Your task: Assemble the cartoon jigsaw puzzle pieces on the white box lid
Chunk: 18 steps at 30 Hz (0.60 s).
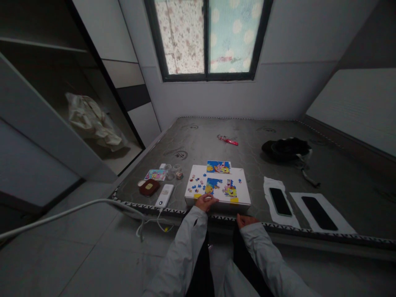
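Observation:
A white cardboard box (244,186) lies flat near the front edge of the mattress. On its lid are a partly joined jigsaw section (213,184), a smaller joined section (230,189) with a yellow cartoon figure, and loose jigsaw pieces (193,188). Behind them lies the picture card (218,166). My left hand (206,202) rests at the box's front edge, just below the larger section, thumb and fingertips drawn together; whatever they pinch is too small to make out. Close to the mattress edge, right of the box front, my right hand (246,220) is curled and appears to hold nothing.
Left of the box are a white power bank (165,196) with a cable, a brown case (149,187), a picture card (155,175) and small clear containers (176,168). Two phones (280,201) lie on white sheets at right. Behind are a black cap (287,148) and a red item (228,140).

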Each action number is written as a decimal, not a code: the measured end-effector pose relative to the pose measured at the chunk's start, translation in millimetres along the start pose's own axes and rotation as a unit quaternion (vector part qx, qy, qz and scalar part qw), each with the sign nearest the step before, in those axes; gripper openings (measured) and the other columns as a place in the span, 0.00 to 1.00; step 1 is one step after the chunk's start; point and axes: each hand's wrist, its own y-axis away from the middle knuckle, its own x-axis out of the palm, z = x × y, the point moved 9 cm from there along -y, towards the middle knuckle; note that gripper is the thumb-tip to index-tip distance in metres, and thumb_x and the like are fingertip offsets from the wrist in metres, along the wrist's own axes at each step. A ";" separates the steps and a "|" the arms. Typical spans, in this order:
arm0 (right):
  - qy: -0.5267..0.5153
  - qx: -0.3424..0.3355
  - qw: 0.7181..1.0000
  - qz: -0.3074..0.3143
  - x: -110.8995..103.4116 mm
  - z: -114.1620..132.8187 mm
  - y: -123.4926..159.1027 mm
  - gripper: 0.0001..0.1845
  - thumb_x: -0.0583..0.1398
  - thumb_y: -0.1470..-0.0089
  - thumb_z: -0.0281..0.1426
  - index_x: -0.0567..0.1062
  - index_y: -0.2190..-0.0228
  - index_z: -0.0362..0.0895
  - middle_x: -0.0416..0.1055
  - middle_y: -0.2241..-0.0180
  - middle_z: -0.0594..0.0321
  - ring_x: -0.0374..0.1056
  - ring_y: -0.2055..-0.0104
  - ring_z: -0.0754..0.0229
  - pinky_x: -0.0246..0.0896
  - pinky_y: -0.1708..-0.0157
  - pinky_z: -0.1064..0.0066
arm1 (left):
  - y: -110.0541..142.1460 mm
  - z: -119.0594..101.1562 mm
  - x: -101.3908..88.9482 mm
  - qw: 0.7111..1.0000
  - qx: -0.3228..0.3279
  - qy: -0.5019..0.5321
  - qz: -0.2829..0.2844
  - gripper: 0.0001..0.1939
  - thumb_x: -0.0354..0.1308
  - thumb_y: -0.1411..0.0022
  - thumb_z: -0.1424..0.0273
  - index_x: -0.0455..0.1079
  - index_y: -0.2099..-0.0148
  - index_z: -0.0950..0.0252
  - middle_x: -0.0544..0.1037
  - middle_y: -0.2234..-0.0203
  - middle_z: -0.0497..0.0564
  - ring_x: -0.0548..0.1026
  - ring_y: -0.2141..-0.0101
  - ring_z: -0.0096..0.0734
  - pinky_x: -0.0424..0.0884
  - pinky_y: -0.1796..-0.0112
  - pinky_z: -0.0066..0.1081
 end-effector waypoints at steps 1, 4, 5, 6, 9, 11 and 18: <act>0.000 -0.003 1.000 -0.002 0.5 0.0 -0.2 0.26 0.49 0.36 0.43 0.82 0.74 0.50 0.78 0.72 0.60 0.71 0.70 0.58 0.49 0.73 0.70 | 0.5 -1.1 0.8 1.000 0.003 0.001 0.001 0.27 0.75 0.70 0.57 0.67 0.71 0.66 0.80 0.78 0.50 0.58 0.90 0.14 0.45 0.87 0.22; 0.004 -0.008 1.000 -0.009 1.6 -0.7 -0.9 0.26 0.49 0.36 0.42 0.81 0.74 0.50 0.78 0.73 0.60 0.70 0.71 0.59 0.48 0.74 0.70 | 1.8 -2.7 3.2 1.000 0.006 -0.002 0.005 0.28 0.76 0.72 0.56 0.66 0.73 0.65 0.77 0.84 0.46 0.56 0.91 0.14 0.43 0.88 0.22; 0.004 -0.009 1.000 -0.011 1.8 -0.9 -1.2 0.26 0.49 0.36 0.42 0.81 0.75 0.50 0.78 0.73 0.61 0.70 0.71 0.59 0.48 0.74 0.70 | 2.0 -2.8 3.5 1.000 0.005 -0.003 0.005 0.28 0.76 0.73 0.56 0.66 0.73 0.65 0.75 0.86 0.45 0.55 0.91 0.14 0.43 0.88 0.22; 0.003 -0.010 1.000 -0.013 2.1 -1.0 -1.6 0.26 0.49 0.36 0.42 0.81 0.75 0.50 0.78 0.74 0.61 0.70 0.71 0.60 0.47 0.74 0.70 | 2.2 -2.7 3.6 1.000 0.005 -0.003 0.003 0.29 0.76 0.73 0.56 0.66 0.74 0.65 0.74 0.87 0.44 0.55 0.91 0.14 0.43 0.88 0.22; 0.001 -0.010 1.000 -0.002 4.0 -1.1 -2.6 0.27 0.49 0.36 0.42 0.81 0.76 0.49 0.77 0.74 0.61 0.69 0.73 0.61 0.46 0.75 0.71 | 2.3 -1.9 2.8 1.000 0.003 0.002 -0.003 0.30 0.76 0.75 0.56 0.65 0.74 0.65 0.78 0.82 0.47 0.57 0.90 0.13 0.45 0.87 0.21; 0.002 -0.008 1.000 -0.001 3.0 -0.7 -2.5 0.26 0.49 0.37 0.42 0.81 0.75 0.49 0.77 0.74 0.61 0.68 0.74 0.61 0.45 0.76 0.71 | 2.4 -0.8 1.8 1.000 -0.003 0.010 -0.007 0.31 0.76 0.75 0.56 0.64 0.73 0.65 0.81 0.77 0.50 0.59 0.90 0.14 0.47 0.87 0.21; -0.009 -0.008 1.000 -0.014 -6.0 2.4 1.7 0.26 0.49 0.37 0.42 0.82 0.76 0.49 0.77 0.75 0.60 0.68 0.73 0.60 0.46 0.75 0.71 | 3.1 -0.9 -0.2 1.000 -0.017 0.017 -0.010 0.29 0.76 0.72 0.59 0.62 0.72 0.64 0.82 0.74 0.51 0.58 0.90 0.14 0.48 0.87 0.22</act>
